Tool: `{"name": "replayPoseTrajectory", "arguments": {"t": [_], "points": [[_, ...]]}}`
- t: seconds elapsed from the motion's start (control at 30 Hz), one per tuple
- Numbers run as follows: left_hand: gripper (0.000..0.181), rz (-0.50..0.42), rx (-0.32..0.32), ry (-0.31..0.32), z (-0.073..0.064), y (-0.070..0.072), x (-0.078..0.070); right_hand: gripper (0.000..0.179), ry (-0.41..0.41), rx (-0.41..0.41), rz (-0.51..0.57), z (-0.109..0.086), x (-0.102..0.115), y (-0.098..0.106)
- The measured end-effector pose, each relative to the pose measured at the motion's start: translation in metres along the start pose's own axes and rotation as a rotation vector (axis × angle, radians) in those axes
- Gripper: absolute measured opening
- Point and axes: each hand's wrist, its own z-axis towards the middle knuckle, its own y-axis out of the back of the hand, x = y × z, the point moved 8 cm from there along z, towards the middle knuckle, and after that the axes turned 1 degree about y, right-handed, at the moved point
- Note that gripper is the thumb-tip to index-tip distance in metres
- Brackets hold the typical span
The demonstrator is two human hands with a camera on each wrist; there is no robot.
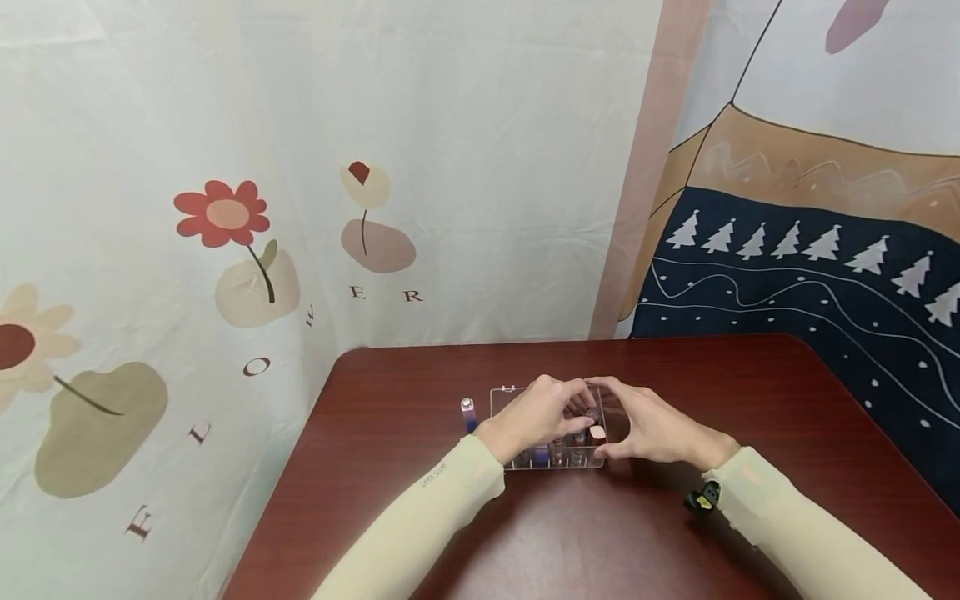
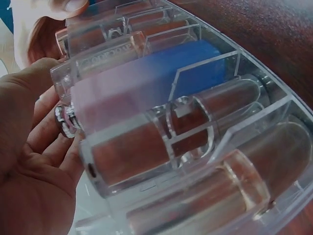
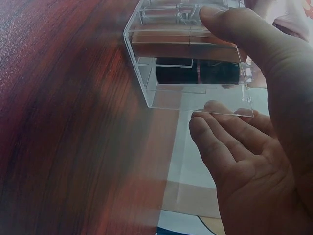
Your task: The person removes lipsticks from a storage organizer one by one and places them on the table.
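Note:
A clear lipstick organizer (image 1: 551, 467) with dividers stands on the table, tubes upright in its compartments. Among them are a pink-to-blue tube (image 2: 146, 81), clear-capped tubes (image 2: 129, 156) and a black tube (image 3: 198, 71) near the right end. My right hand (image 1: 660, 423) grips that end, its thumb on the near side and fingers round the far side. My left hand (image 1: 542, 410) reaches over the organizer, fingers bent above the tubes at the right end, by a tube with a pale square top (image 1: 597, 432). Whether it pinches a tube is hidden.
Just left of the organizer another pale-to-blue tube (image 1: 468, 414) stands on the reddish-brown table (image 1: 390, 483). Behind the table hangs a pale flower-print cloth (image 1: 480, 167), with a dark tree-print cloth (image 1: 795, 283) to the right. A black wrist device (image 1: 702, 498) sits at my right cuff.

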Motion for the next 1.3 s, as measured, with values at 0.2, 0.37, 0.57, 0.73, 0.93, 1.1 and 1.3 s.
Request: {"name": "replayPoseTrajectory", "arguments": {"t": [0.2,0.37,0.57,0.73,0.93,1.1,1.3], "points": [[0.022,-0.04,-0.022,0.004,-0.001,0.004,-0.003,0.099,0.01,-0.008,-0.016,-0.001,0.0,0.0],[0.022,-0.061,-0.05,-0.012,-0.002,0.007,-0.005,0.099,-0.001,-0.008,-0.018,-0.003,-0.001,-0.001],[0.023,-0.065,-0.11,-0.068,-0.005,0.015,-0.012,0.097,0.009,-0.011,-0.008,-0.002,0.0,-0.002],[0.021,-0.068,-0.139,-0.081,-0.009,0.022,-0.015,0.096,0.022,-0.011,-0.002,-0.001,0.0,-0.001],[0.019,-0.063,-0.176,-0.072,-0.013,0.031,-0.015,0.097,0.019,-0.002,0.037,0.0,0.001,0.0],[0.019,-0.057,-0.192,-0.043,-0.02,0.036,-0.012,0.098,0.013,-0.002,0.053,-0.001,0.001,0.0],[0.019,0.008,-0.221,-0.01,-0.028,0.041,-0.008,0.1,-0.011,-0.003,0.041,-0.002,0.0,-0.001]]}}
